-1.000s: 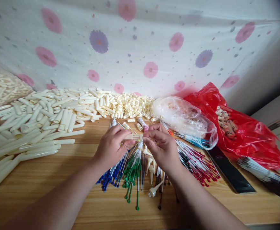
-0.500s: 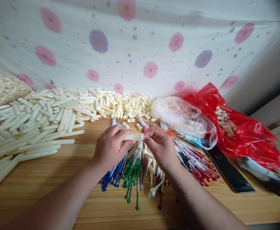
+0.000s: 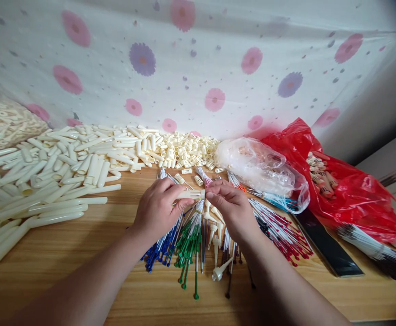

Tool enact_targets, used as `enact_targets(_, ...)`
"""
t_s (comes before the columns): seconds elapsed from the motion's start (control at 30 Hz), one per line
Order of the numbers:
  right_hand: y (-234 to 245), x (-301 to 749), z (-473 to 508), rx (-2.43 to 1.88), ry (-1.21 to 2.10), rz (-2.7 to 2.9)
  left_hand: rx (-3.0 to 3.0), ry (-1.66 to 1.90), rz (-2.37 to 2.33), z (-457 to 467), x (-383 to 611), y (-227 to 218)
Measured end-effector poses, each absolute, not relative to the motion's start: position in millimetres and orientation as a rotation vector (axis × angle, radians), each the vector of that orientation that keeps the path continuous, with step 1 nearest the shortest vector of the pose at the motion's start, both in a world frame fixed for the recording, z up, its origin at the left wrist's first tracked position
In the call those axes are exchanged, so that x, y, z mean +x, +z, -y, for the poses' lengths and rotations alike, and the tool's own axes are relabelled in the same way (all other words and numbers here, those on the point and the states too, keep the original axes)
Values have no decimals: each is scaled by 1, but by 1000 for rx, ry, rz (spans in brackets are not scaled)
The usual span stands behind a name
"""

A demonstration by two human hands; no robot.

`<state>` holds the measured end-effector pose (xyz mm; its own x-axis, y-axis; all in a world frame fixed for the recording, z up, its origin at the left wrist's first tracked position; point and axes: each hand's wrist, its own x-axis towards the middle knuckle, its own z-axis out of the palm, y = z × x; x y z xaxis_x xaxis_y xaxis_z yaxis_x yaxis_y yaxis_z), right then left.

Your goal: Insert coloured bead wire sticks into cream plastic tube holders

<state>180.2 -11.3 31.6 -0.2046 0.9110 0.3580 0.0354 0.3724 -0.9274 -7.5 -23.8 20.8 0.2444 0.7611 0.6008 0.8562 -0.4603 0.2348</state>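
Observation:
Over the middle of the table, my left hand (image 3: 159,207) is closed around a cream plastic tube (image 3: 186,194) held level. My right hand (image 3: 231,207) pinches the tube's other end, where a slotted section and a pale collar show; the fingers partly cover this end. Beneath the hands fan out thin white rods with green tips (image 3: 188,240), blue tips (image 3: 157,254) and dark red tips (image 3: 294,237). Several cream pointed fittings (image 3: 216,246) lie between these bundles.
Cream tubes (image 3: 55,172) are heaped at the left, beside small slotted cream sleeves (image 3: 187,147). A clear plastic bag (image 3: 259,163) and a red plastic bag (image 3: 360,194) stand back right. A flat black strip (image 3: 330,246) and dark-tipped rods (image 3: 377,249) lie in front of them.
The whole view has shifted slightly. Both hands keep nearly the same grip on the tube, and the fingers of my right hand have moved a little at its end.

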Motion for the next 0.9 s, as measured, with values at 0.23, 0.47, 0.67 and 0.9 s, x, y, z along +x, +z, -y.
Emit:
enact_targets(0.23, 36, 181, 15, -846, 1036, 1579, -2425, -1076, 1580, 22, -6, 19)
enact_targets(0.47, 30, 191, 0, -839, 970, 1448, -2529, -1313, 1709, 16, -9, 16)
enact_targets(0.67, 21, 221, -53, -1539, 523, 1891, -2465, -1905, 1958, 3, -16, 7)
enact_targets(0.9, 13, 231, -86, -1797, 306, 2246, -2166, -2155, 2096, -2, -17, 5)
